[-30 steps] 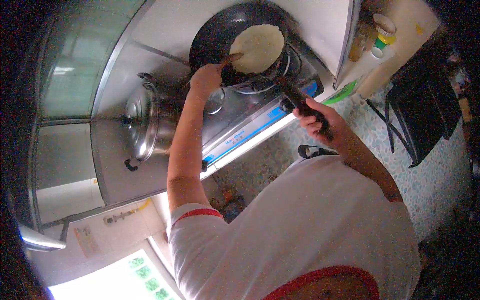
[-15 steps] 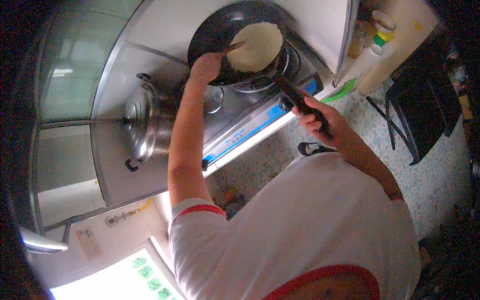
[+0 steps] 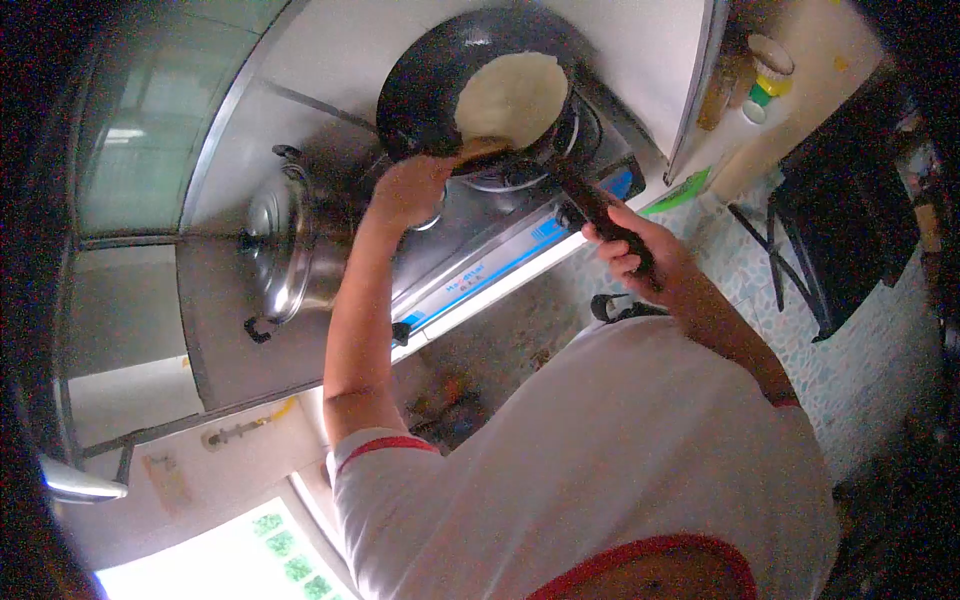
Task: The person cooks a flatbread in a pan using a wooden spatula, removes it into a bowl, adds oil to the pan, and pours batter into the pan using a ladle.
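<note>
My left hand [image 3: 412, 190] is closed around a wooden spatula [image 3: 485, 150], whose flat end lies at the near edge of a pale, round pancake [image 3: 518, 95]. The pancake rests in a dark wok [image 3: 420, 85], toward its right side. My right hand [image 3: 645, 248] grips the wok's long dark handle [image 3: 600, 208] with its fingers wrapped round it. The wok sits over a burner of the gas stove [image 3: 470, 275]. My left hand hides most of the spatula's grip.
A lidded steel pot [image 3: 285, 240] stands left of the wok. Jars and a small cup [image 3: 754, 112] are on the ledge at the right. A black folding chair or stand [image 3: 835, 230] is on the patterned floor. A bright screen [image 3: 230, 560] shows at lower left.
My left hand has come down toward me with the spatula, from the pancake's left side to its near edge. My right hand stays on the handle.
</note>
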The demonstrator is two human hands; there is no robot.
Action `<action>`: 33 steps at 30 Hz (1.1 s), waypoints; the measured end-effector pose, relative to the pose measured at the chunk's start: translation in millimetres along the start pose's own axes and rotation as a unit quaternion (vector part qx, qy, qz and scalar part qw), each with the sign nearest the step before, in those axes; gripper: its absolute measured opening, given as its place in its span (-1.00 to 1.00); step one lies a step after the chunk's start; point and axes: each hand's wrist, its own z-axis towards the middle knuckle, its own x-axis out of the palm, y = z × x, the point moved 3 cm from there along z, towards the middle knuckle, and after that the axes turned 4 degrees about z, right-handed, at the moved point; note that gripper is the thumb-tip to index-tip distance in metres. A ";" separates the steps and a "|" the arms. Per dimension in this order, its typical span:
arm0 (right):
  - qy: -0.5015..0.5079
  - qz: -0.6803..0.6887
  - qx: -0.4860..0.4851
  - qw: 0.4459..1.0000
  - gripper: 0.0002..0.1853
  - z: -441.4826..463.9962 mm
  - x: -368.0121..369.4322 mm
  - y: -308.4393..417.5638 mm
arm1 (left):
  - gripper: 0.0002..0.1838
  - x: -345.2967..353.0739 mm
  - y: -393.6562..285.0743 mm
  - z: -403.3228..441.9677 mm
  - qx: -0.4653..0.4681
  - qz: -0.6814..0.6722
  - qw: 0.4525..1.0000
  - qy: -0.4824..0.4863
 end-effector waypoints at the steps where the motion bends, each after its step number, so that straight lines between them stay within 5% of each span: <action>1: -0.002 -0.001 0.002 1.000 -0.64 -0.7 0.4 0.0 | -0.73 8.0 -3.7 -0.5 -0.024 -0.006 0.999 0.031; 3: 0.020 -0.007 -0.002 1.000 -0.64 0.3 0.7 -1.0 | -0.72 9.5 0.0 0.5 0.009 0.064 0.995 0.070; 6: 0.018 -0.019 0.012 1.000 -0.64 0.3 -1.8 0.0 | -0.73 -5.5 3.1 10.2 0.047 0.075 0.993 -0.078; 10: -0.022 0.002 -0.004 1.000 -0.68 0.6 4.4 -2.9 | -0.67 13.7 -2.7 68.3 -0.005 -0.040 0.988 -0.147; 13: -0.020 0.027 -0.003 0.999 -0.67 0.0 5.1 -2.6 | -0.66 23.1 -16.8 90.8 -0.031 -0.048 0.998 -0.034; 16: 0.014 0.011 0.003 1.000 -0.66 1.3 -5.0 -0.6 | -0.69 41.2 2.8 82.1 0.049 0.048 0.996 -0.061; 19: -0.003 0.023 -0.006 1.000 -0.67 1.4 -0.8 -2.3 | -0.71 20.8 22.5 58.3 -0.037 -0.038 0.999 0.007; 22: 0.015 0.024 -0.005 1.000 -0.68 2.1 0.8 -1.7 | -0.74 -15.5 35.4 23.1 0.020 0.038 0.998 -0.051; 25: -0.010 0.014 -0.012 1.000 -0.69 -1.9 7.2 -3.1 | -0.75 26.1 76.8 14.6 -0.057 0.098 0.987 0.111; 31: -0.010 -0.014 0.005 1.000 -0.64 1.0 -2.3 -2.4 | -0.76 13.8 64.5 62.9 -0.240 0.113 0.964 -0.021; 33: -0.003 -0.021 -0.008 1.000 -0.68 1.4 1.2 -2.5 | -0.77 12.7 53.7 88.4 -0.173 0.021 0.978 -0.114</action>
